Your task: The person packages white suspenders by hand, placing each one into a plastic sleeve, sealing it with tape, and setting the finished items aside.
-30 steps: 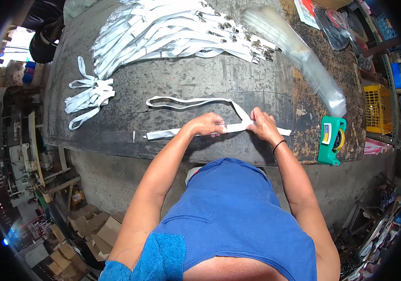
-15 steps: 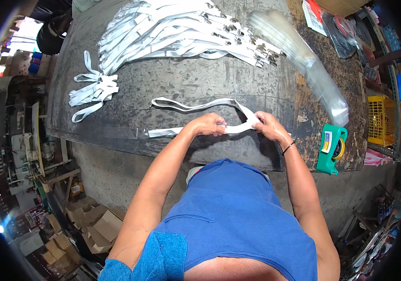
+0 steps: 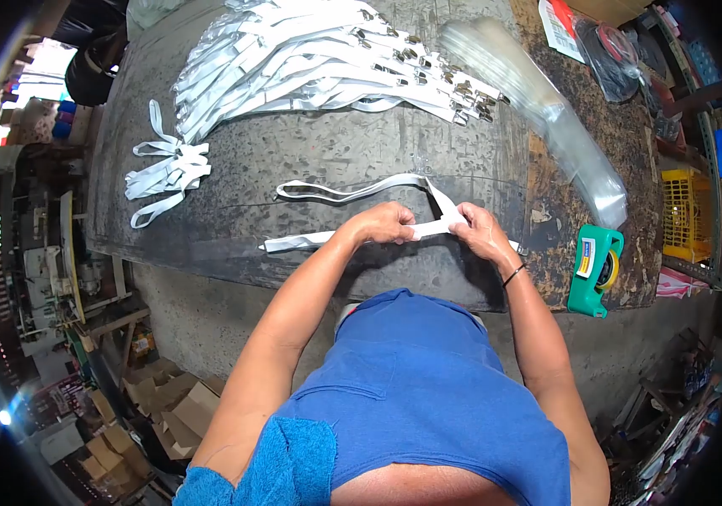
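Note:
A pair of white elastic suspenders (image 3: 352, 195) lies near the table's front edge, one strap looping away from me and the other running left. My left hand (image 3: 384, 223) is closed, pinching the lower strap. My right hand (image 3: 480, 232) pinches the place where the straps join, thumb on top. Between the two hands a short stretch of strap is held nearly straight. Several more white suspenders with metal clips form a large pile (image 3: 310, 63) at the back. A smaller bundle of folded white straps (image 3: 177, 167) lies to the left of it.
Clear plastic sleeves (image 3: 567, 139) lie across the table's right side. Close to the right edge stands a green tape dispenser (image 3: 584, 282). A yellow crate (image 3: 683, 215) sits beyond the table. Cardboard boxes (image 3: 188, 413) are on the floor at left.
My left hand has shifted slightly right, toward my right hand. The strap between my hands, curved before, is now straighter. My right hand stays at the join.

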The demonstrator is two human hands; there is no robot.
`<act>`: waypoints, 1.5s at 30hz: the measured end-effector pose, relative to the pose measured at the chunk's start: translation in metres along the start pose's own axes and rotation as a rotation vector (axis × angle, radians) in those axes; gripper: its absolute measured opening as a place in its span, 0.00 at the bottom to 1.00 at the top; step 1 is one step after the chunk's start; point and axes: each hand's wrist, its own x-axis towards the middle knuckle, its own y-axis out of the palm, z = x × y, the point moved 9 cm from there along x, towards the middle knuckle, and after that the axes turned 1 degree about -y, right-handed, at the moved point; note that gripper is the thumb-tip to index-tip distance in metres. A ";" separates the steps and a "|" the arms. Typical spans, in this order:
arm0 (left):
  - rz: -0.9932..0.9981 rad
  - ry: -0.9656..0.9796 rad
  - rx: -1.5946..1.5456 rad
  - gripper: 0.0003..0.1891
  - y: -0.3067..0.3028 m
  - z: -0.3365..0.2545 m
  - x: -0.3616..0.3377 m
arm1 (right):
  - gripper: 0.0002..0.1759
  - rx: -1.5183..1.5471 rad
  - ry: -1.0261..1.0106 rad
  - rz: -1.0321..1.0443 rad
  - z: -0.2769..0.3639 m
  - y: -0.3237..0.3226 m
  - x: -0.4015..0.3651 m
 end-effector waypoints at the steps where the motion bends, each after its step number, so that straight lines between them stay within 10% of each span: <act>1: 0.002 0.000 0.001 0.12 0.002 -0.001 0.003 | 0.15 0.001 0.002 -0.002 0.002 0.001 0.000; 45: -0.143 0.024 -0.324 0.10 0.014 -0.006 0.029 | 0.14 0.275 0.048 -0.048 -0.043 0.002 0.004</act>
